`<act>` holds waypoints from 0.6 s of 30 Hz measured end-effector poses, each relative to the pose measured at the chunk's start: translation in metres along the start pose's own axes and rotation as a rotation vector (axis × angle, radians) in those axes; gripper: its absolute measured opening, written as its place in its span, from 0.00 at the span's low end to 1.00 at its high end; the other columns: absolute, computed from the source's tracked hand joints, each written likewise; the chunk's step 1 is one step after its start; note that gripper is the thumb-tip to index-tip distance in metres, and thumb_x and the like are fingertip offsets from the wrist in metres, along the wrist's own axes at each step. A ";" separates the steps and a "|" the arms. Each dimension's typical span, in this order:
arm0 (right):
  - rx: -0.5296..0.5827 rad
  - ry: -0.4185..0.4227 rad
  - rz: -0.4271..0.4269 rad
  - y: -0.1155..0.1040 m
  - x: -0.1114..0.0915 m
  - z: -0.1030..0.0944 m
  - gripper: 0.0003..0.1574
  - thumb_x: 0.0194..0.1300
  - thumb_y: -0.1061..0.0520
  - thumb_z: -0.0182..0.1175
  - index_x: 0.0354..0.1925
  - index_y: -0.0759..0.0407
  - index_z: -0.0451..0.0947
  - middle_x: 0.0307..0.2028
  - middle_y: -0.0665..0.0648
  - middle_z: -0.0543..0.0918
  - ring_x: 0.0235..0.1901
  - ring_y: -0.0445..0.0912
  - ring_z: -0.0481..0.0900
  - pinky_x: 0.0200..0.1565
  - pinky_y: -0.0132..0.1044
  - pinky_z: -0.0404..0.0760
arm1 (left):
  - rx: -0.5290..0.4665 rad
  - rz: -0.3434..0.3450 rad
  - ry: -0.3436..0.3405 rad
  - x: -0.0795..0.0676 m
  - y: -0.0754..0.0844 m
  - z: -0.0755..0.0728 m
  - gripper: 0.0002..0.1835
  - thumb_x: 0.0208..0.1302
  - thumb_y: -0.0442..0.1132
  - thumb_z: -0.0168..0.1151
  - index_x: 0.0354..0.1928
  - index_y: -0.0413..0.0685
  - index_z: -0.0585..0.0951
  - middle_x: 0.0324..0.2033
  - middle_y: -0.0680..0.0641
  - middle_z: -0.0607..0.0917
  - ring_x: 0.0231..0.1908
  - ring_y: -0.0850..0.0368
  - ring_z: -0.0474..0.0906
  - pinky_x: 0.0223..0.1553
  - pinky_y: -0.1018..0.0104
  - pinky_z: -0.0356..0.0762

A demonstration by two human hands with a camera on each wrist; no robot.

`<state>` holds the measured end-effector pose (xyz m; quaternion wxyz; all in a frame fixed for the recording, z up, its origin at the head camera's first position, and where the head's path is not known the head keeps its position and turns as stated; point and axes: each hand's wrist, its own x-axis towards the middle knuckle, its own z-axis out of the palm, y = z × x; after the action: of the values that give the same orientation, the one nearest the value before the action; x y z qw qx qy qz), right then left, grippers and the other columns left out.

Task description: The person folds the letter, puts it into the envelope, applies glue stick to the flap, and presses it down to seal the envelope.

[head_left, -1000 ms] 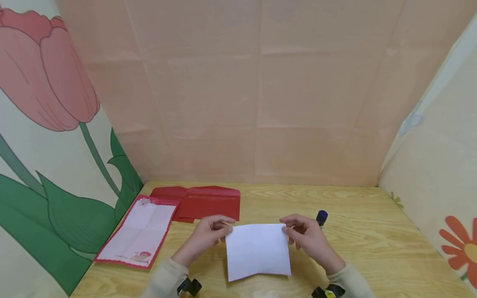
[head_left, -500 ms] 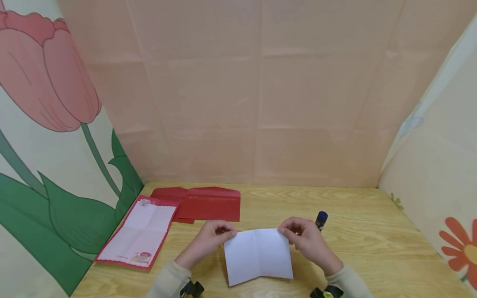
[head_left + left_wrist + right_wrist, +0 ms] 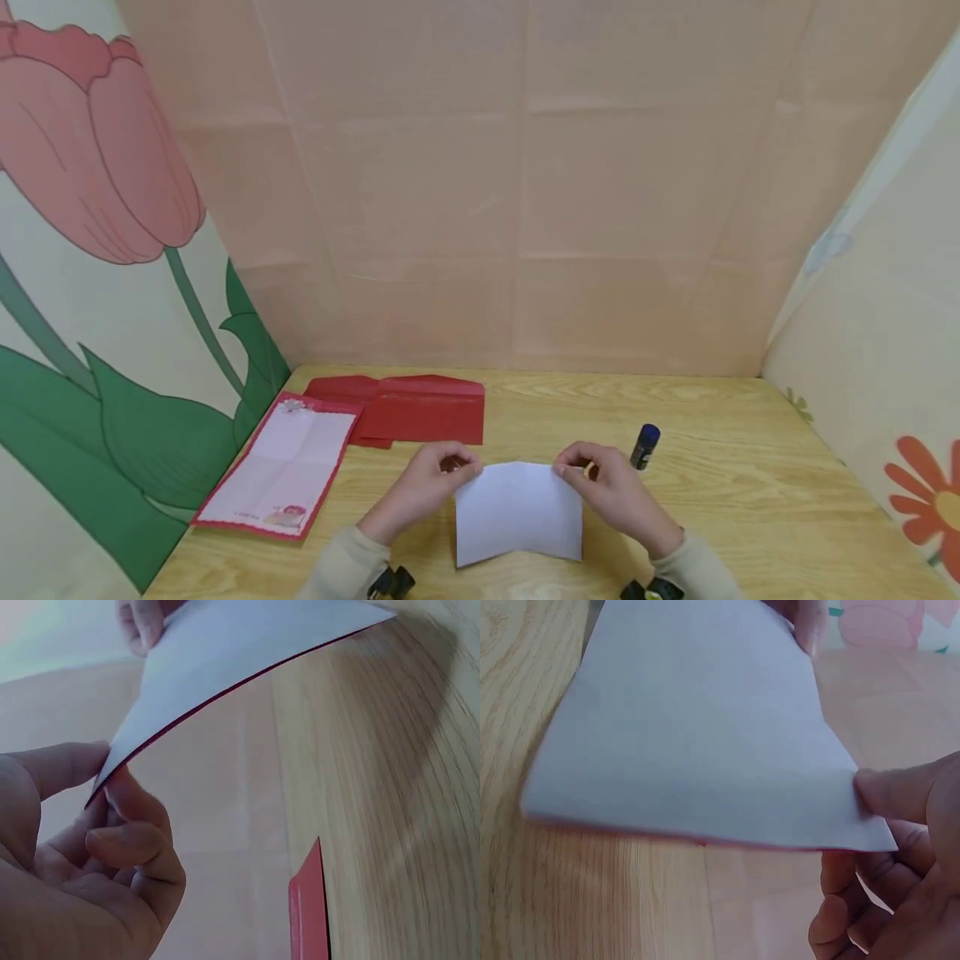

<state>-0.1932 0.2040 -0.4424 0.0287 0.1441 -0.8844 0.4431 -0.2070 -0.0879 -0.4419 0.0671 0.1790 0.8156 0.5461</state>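
Note:
A folded sheet of white paper (image 3: 519, 515) is held up over the near middle of the table, its plain side facing me and a crease down its centre. My left hand (image 3: 433, 485) pinches its upper left corner between thumb and fingers. At the upper right corner, my right hand (image 3: 617, 492) pinches it the same way. Both wrist views show the paper's thin red edge, along the paper (image 3: 225, 652) in the left one and the paper (image 3: 697, 735) in the right one. The paper's far side is hidden in the head view.
Red envelopes (image 3: 431, 412) lie overlapping at the back left. In front of them is a creased letter sheet (image 3: 288, 467) with a red border and a small printed figure. A glue-stick-like tube with a blue cap (image 3: 645, 447) stands right of my right hand, on the wooden table (image 3: 750, 500).
Both hands have dropped slightly and drawn a little closer together, keeping hold of the paper. Its middle crease bends more, and the blue-capped tube is now more exposed.

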 end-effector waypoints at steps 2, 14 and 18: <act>0.008 0.020 -0.015 0.001 0.000 -0.001 0.05 0.71 0.54 0.62 0.35 0.46 0.82 0.32 0.44 0.83 0.28 0.41 0.73 0.32 0.33 0.71 | 0.001 -0.009 0.022 0.001 -0.002 -0.001 0.07 0.67 0.43 0.67 0.39 0.48 0.86 0.32 0.52 0.84 0.32 0.56 0.74 0.30 0.69 0.74; -0.520 0.272 -0.216 -0.016 0.001 0.010 0.10 0.52 0.56 0.77 0.36 0.48 0.88 0.35 0.46 0.84 0.37 0.45 0.77 0.40 0.47 0.73 | -0.074 -0.001 0.042 0.004 -0.001 0.008 0.05 0.66 0.41 0.68 0.35 0.49 0.85 0.33 0.50 0.84 0.26 0.56 0.78 0.32 0.57 0.82; -0.589 0.313 -0.353 -0.029 0.006 0.021 0.14 0.51 0.55 0.78 0.39 0.48 0.89 0.37 0.47 0.83 0.35 0.44 0.75 0.36 0.42 0.69 | -0.107 0.007 0.021 0.008 0.006 0.017 0.04 0.65 0.41 0.69 0.35 0.50 0.85 0.33 0.50 0.84 0.24 0.56 0.80 0.32 0.53 0.83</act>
<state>-0.1887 0.1699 -0.4314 0.2796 0.2105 -0.9203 0.1747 -0.2081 -0.0685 -0.4421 0.0661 0.1723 0.7854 0.5909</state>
